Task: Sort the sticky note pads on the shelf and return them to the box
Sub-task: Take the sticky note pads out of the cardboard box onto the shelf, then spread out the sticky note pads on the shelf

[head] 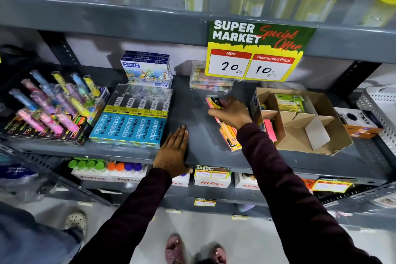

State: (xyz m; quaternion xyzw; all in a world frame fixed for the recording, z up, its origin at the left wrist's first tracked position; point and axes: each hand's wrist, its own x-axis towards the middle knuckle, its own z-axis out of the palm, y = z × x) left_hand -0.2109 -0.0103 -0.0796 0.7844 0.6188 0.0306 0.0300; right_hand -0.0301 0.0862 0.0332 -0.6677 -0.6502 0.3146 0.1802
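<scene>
Pink and orange sticky note pads (229,137) lie in a row on the grey shelf (192,113), left of an open cardboard box (317,133) with dividers. The box holds a green pad pack (289,102) at the back and a pink pad (270,129) in a left slot. My right hand (232,112) rests over the far end of the row, fingers curled on the top pink pad (214,100). My left hand (174,152) lies flat, palm down, on the shelf's front edge, holding nothing.
Blue pencil packs (130,126) and crayon boxes (147,68) sit left of my left hand. A display of coloured tubes (53,105) stands at far left. A price sign (255,51) hangs above. An orange-and-white carton (360,123) lies right of the box.
</scene>
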